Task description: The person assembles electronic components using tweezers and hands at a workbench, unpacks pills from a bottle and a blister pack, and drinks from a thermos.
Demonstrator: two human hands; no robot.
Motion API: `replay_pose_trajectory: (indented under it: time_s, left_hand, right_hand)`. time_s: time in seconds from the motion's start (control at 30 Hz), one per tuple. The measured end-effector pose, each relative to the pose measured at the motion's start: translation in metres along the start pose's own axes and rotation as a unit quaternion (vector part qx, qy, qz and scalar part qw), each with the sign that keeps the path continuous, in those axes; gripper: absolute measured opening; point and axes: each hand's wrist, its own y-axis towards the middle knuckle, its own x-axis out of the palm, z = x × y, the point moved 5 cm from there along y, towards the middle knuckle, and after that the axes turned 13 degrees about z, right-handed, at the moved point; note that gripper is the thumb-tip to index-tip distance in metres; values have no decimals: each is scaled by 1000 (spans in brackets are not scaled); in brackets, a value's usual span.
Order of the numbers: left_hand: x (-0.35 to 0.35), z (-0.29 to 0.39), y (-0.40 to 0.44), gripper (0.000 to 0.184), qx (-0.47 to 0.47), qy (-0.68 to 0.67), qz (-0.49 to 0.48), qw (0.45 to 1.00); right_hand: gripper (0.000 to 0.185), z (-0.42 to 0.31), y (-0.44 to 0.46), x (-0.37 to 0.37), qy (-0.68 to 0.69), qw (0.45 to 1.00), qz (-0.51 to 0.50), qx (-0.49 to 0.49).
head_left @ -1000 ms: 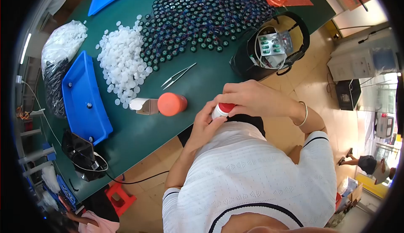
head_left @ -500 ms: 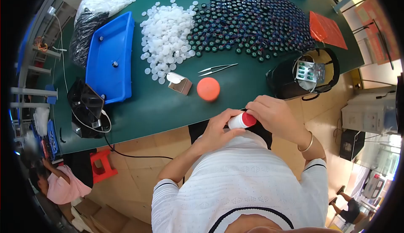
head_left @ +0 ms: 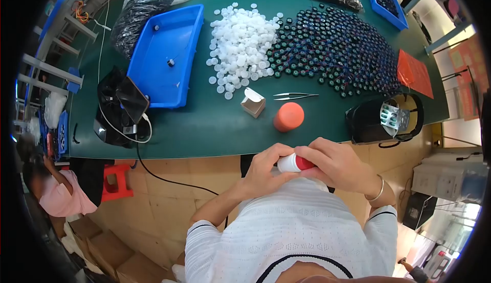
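A small white bottle [head_left: 287, 164] with a red cap [head_left: 305, 164] is held in front of my body, just off the table's front edge. Wrapped round its white body are the fingers of my left hand [head_left: 260, 172]. My right hand [head_left: 343, 165], with a bracelet at the wrist, is closed on the red cap, its thumb and fingers covering part of it. Beyond the hands, on the green table [head_left: 220, 129], stand an orange-topped cylinder [head_left: 289, 116] and a small open carton [head_left: 253, 107]. Metal tweezers [head_left: 296, 96] lie behind them.
White plastic discs [head_left: 243, 42] and small dark wired parts [head_left: 332, 47] form wide piles. A blue tray [head_left: 176, 86] stands left, beside a black device [head_left: 120, 109] with cables. At right are a black bag [head_left: 360, 124] with blister packs and an orange sheet [head_left: 415, 73]. Another person [head_left: 66, 193] sits far left.
The view has shifted, so the table's contents appear further right. My right hand has changed its hold on the cap, thumb now beneath it. My left hand keeps its hold on the bottle.
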Motion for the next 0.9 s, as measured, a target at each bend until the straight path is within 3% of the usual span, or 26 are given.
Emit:
replay_pose_trajectory:
  time_s: [0.13,0.2,0.3,0.37,0.43,0.53,0.57,0.6,0.77,0.87,0.9]
  left_hand:
    - [-16,12,6,45,131,101,89,982]
    - [-26,8,7,46,86,44,100,990]
    - [-32,10,4,47,75,2,78,994]
    - [-33,16,5,47,131,65,104,984]
    - [-30,18,7,47,181,108,130,969]
    - [-40,16,10,48,117,31,114,986]
    - [-41,15,8,49,100,-1,109,989]
    - [-40,17,8,49,122,21,114,986]
    - [-42,32,8,51,237,150,199,939]
    - [-49,25,18,59,188,173,199,946]
    - [-57,26,21,68,168,188,199,947]
  right_hand:
    - [54,1,16,9,-99,994,-17,43]
    - [51,-18,38,-12,-22,997,68,-18]
    - [42,-20,35,-4,-15,998,32,-61]
    - [43,-18,38,1,-7,997,63,-47]
    - [47,-13,39,7,-92,994,41,-43]
    - [50,-25,53,-6,-77,991,46,-96]
    - [47,-29,51,-2,-99,989,3,-113]
    - [43,-31,51,4,-86,989,7,-119]
    - [42,-28,61,3,4,990,76,-115]
    - [38,-19,73,-2,7,994,70,-80]
    - [35,-15,80,-11,5,998,64,-28]
